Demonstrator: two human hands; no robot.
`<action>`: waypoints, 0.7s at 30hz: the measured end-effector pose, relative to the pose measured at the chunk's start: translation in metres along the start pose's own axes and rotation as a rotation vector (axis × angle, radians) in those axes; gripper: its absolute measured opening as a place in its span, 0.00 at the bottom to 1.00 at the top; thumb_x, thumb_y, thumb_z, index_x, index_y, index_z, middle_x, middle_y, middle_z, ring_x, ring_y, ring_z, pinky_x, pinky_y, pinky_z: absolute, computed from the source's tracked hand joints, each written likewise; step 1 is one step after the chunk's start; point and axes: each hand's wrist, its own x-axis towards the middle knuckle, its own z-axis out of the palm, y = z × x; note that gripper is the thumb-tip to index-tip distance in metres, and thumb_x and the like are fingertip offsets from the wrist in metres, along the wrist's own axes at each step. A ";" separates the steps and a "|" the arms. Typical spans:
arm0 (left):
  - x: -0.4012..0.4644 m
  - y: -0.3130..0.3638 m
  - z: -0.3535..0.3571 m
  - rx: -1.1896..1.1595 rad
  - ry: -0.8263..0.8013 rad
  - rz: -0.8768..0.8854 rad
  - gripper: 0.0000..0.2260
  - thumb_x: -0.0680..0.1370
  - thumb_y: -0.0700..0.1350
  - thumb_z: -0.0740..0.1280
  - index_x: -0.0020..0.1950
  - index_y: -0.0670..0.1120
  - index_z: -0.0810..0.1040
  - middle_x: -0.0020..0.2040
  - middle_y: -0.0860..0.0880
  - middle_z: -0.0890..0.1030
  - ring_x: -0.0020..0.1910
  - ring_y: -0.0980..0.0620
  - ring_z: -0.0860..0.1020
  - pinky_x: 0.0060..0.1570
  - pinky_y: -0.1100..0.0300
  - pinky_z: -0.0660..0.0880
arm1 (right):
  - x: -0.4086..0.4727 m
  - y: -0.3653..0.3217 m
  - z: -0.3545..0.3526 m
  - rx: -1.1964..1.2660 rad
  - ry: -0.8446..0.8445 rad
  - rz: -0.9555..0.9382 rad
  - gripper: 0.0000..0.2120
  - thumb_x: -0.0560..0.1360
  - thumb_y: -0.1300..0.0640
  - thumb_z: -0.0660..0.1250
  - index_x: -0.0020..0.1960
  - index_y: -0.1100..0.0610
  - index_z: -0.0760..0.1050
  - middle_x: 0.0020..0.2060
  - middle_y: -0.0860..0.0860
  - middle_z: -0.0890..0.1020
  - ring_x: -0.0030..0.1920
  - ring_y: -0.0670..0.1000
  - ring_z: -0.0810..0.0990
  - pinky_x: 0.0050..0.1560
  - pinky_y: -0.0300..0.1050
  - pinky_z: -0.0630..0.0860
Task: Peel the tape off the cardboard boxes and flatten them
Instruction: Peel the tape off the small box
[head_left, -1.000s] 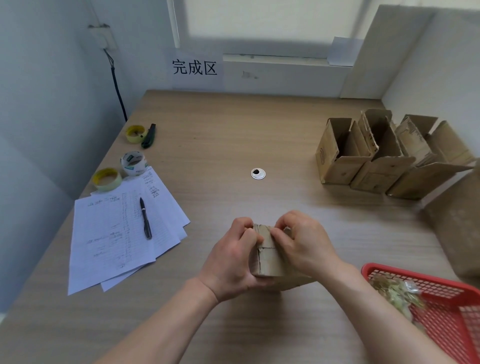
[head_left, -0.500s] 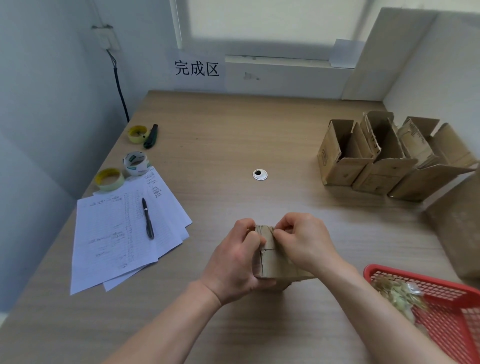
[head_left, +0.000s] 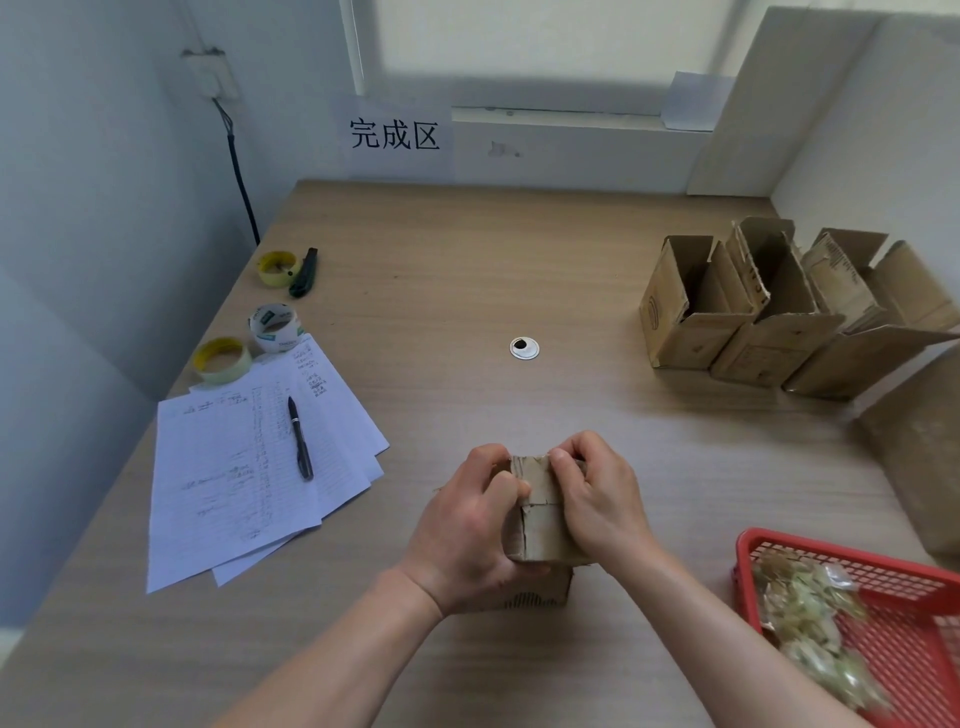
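Observation:
A small closed cardboard box (head_left: 540, 525) stands on the wooden table (head_left: 467, 291) near its front edge. My left hand (head_left: 467, 525) grips the box's left side, thumb on its top. My right hand (head_left: 597, 493) curls over the box's top right, its fingertips pinching at the taped seam near the far edge. The tape itself is too faint to make out. Three open cardboard boxes (head_left: 691, 306) stand in a row at the right.
A red basket (head_left: 779, 545) with crumpled tape scraps sits at the front right. Paper sheets (head_left: 234, 478) with a pen (head_left: 300, 439) lie at the left, behind them tape rolls (head_left: 274, 322) and a cutter (head_left: 304, 273). A larger cardboard box (head_left: 919, 441) stands at the right edge.
Both hands stay on the small box. The right fingertips have shifted slightly along the top seam; the box has barely moved.

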 end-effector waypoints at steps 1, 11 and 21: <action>0.000 0.000 0.000 0.002 0.003 0.005 0.30 0.62 0.61 0.75 0.55 0.47 0.69 0.57 0.43 0.72 0.47 0.43 0.76 0.36 0.55 0.78 | 0.001 0.000 0.001 0.012 0.000 0.009 0.10 0.79 0.54 0.64 0.39 0.49 0.72 0.36 0.44 0.79 0.40 0.42 0.76 0.39 0.40 0.70; 0.000 0.001 0.004 0.030 -0.016 0.022 0.29 0.62 0.57 0.78 0.53 0.46 0.69 0.56 0.41 0.74 0.46 0.41 0.77 0.37 0.55 0.78 | -0.002 0.002 -0.004 0.227 0.012 0.084 0.09 0.79 0.58 0.65 0.40 0.55 0.75 0.34 0.46 0.78 0.36 0.43 0.74 0.39 0.42 0.71; -0.012 -0.002 0.002 0.036 -0.001 0.041 0.29 0.63 0.56 0.79 0.53 0.45 0.69 0.56 0.38 0.75 0.45 0.39 0.78 0.39 0.53 0.79 | -0.005 -0.004 -0.008 0.071 -0.128 -0.041 0.04 0.73 0.50 0.74 0.41 0.43 0.80 0.43 0.42 0.81 0.47 0.38 0.78 0.47 0.34 0.72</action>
